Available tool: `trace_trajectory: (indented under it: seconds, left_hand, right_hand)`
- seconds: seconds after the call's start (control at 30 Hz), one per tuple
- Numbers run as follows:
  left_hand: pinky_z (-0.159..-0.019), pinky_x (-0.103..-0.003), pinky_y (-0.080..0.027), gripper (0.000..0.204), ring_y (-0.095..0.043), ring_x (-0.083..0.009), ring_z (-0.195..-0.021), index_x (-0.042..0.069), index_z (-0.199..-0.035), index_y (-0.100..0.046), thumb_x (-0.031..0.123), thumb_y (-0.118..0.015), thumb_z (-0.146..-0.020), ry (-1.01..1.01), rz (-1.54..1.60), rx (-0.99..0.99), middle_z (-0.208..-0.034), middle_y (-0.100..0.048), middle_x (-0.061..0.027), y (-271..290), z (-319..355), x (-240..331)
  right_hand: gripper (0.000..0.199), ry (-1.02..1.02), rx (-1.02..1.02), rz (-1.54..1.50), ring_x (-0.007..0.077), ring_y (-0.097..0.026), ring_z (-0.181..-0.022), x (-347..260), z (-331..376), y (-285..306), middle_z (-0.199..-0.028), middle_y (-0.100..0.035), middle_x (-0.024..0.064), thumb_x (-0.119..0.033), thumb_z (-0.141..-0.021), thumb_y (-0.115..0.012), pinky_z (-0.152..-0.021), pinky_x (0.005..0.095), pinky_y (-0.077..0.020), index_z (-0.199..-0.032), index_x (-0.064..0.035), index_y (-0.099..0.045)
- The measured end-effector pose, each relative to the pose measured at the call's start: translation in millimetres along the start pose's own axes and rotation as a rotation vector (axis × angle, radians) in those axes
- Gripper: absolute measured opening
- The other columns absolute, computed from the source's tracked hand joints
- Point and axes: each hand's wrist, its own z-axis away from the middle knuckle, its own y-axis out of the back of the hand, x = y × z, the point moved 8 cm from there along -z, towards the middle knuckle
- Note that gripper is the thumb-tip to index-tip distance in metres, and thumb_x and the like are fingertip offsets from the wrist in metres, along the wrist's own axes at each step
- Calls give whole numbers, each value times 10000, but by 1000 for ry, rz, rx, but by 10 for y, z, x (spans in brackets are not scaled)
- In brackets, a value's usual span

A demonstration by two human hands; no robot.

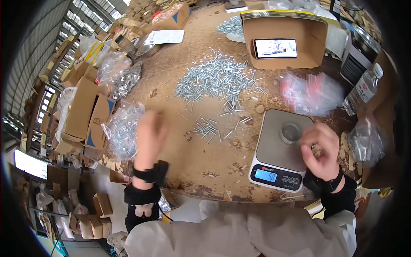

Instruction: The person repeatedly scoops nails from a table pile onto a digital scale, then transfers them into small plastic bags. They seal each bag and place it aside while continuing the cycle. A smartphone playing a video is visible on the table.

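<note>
My left hand (150, 132) is smeared by motion beside a clear plastic bag (123, 132) of silver fasteners; whether its fingers hold anything does not show. On a digital kitchen scale (274, 141) with a lit blue display stands a small round cup (290, 132). My right hand (322, 150) hovers at the scale's right edge, fingers curled close to the cup's rim. A gap shows between its thumb and fingers, with nothing visible in it. In front of me lie a small group of screws (207, 129) and, farther back, a large heap of loose screws (218, 81).
An open cardboard box (284, 25) behind the scale holds a phone (275, 48). Red-edged zip bags (310, 92), a water bottle (364, 90) and a clear bag (366, 143) are at right. Cardboard boxes (83, 107) and plastic bags (114, 68) crowd the left side.
</note>
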Motion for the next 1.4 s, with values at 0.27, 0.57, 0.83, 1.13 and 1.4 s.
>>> trace_trajectory:
  seconds: [0.27, 0.57, 0.83, 1.13, 1.4]
  left_hand:
    - [-1048, -447, -397, 720, -476, -406, -1244, 46, -1335, -526, 449, -765, -787, -212, 221, -267, -1330, -495, -252, -1370, -759, 952]
    - [-866, -435, -470, 431, -549, -364, -1016, 122, -1131, -603, 297, -784, -781, -277, 222, -366, -1045, -522, -147, -1593, -796, 1177]
    - [-844, -432, -439, 302, -594, -320, -965, 106, -1072, -590, 239, -717, -832, -273, 40, -373, -1030, -572, -107, -1548, -647, 1232]
    - [-871, -427, -392, 254, -618, -307, -926, 87, -1024, -565, 251, -676, -866, -303, -100, -361, -868, -666, -123, -1615, -636, 1158]
    - [-860, -420, -385, 213, -651, -312, -832, 65, -1003, -561, 214, -656, -885, -296, -46, -383, -783, -670, -125, -1614, -624, 1129]
  right_hand:
    - [791, -114, -297, 132, 405, -439, -1254, 290, -46, -186, -1337, -467, 194, -278, -685, -772, -1081, 457, -335, -1355, -21, -439]
    - [792, -164, -484, 173, 363, -423, -1304, 442, 102, -347, -1342, -485, 168, -265, -734, -773, -1125, 577, -258, -1404, -53, -409]
    - [717, -185, -455, 180, 346, -463, -1283, 501, 128, -347, -1298, -553, 141, -235, -752, -762, -1149, 582, -226, -1376, -65, -454]
    - [688, -199, -472, 176, 339, -465, -1287, 490, 106, -361, -1322, -548, 135, -230, -767, -752, -1159, 576, -212, -1372, -67, -466]
    - [698, -184, -463, 172, 338, -472, -1278, 476, 110, -366, -1308, -554, 141, -222, -762, -760, -1154, 572, -222, -1374, -64, -466]
